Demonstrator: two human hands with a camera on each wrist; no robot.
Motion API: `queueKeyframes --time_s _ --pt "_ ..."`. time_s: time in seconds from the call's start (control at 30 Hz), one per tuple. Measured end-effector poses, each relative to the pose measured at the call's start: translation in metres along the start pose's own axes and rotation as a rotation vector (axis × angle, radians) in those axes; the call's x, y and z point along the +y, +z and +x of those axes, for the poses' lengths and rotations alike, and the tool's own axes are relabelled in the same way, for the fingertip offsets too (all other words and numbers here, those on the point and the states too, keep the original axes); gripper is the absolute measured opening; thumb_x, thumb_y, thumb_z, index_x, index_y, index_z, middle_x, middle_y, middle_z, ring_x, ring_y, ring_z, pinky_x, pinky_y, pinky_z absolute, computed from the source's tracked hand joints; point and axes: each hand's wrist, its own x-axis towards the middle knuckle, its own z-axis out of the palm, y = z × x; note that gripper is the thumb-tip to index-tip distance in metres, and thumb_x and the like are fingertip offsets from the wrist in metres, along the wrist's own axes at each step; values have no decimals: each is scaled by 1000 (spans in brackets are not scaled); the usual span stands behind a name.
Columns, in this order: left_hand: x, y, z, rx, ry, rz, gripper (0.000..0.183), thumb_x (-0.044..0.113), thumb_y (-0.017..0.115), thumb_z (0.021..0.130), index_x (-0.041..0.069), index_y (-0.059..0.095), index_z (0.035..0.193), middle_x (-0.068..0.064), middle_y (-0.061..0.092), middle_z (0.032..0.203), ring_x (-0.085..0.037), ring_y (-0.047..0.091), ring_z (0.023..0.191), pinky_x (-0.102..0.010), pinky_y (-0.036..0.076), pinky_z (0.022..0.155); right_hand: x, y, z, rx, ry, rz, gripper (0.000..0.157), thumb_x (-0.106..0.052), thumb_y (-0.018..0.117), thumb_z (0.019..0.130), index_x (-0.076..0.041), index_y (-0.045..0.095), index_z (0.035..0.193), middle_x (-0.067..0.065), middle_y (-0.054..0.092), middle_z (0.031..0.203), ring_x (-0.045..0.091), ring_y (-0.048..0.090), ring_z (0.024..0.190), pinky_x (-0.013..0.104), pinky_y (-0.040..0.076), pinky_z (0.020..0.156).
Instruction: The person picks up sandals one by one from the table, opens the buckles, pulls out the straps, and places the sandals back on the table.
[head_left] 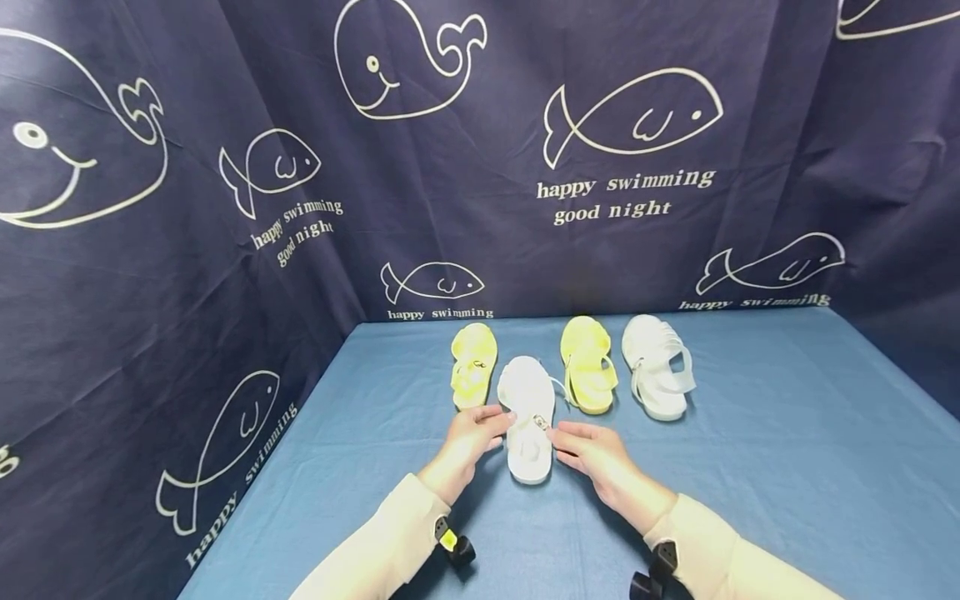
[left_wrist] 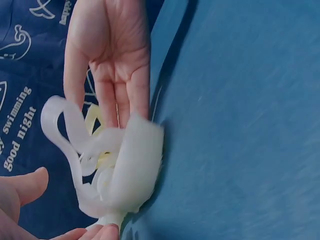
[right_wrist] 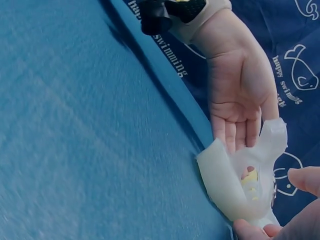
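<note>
A white sandal (head_left: pixel 530 454) lies on the blue cloth with its heel end toward me, between my two hands. A metal buckle (head_left: pixel 541 422) shows on its strap. My left hand (head_left: pixel 468 437) touches its left side with the fingertips; in the left wrist view the left thumb (left_wrist: pixel 36 184) stands apart from it. On the other side, my right hand (head_left: pixel 596 454) has its fingertips at the sandal's edge beside the buckle. The right thumb (right_wrist: pixel 304 179) is raised clear in the right wrist view. Straps (left_wrist: pixel 55 125) stand up above the sole; parts of the fingertips are hidden.
Behind stand a yellow sandal (head_left: pixel 472 367) at left, another yellow sandal (head_left: pixel 585 342) right of centre, and a second white sandal (head_left: pixel 656 358) farther right. A dark blue curtain (head_left: pixel 480 217) with fish and whale drawings encloses the back and sides of the table (head_left: pixel 795 467).
</note>
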Motion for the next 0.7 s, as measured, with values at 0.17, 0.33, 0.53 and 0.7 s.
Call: queueKeyframes --time_s 0.17,0.33,0.53,0.7 --pt "-4 0 -12 -34 -3 -9 57 18 72 87 -12 50 130 -25 63 121 -29 63 111 -44 51 97 -2 4 -6 -17 6 7 56 -9 65 91 20 41 132 37 46 136 24 63 107 39 51 97" --pt "-9 -2 -24 -52 -20 -34 60 18 73 86 -13 48 131 -27 60 123 -26 62 109 -44 52 96 -2 7 -13 -24 22 18 60 -9 65 91 21 37 134 37 46 135 25 62 109 41 50 98" --pt "-13 0 -33 -75 -35 -67 59 18 74 86 -14 49 128 -25 64 119 -22 64 104 -38 55 91 0 11 -17 9 32 41 54 -6 66 88 21 44 129 35 51 130 22 63 105 39 53 95" --pt "-14 2 -37 -91 -39 -81 56 17 73 86 -14 50 127 -23 64 116 -19 64 100 -36 55 91 2 13 -17 36 21 46 43 -5 67 87 20 53 120 28 60 121 20 65 100 38 54 93"
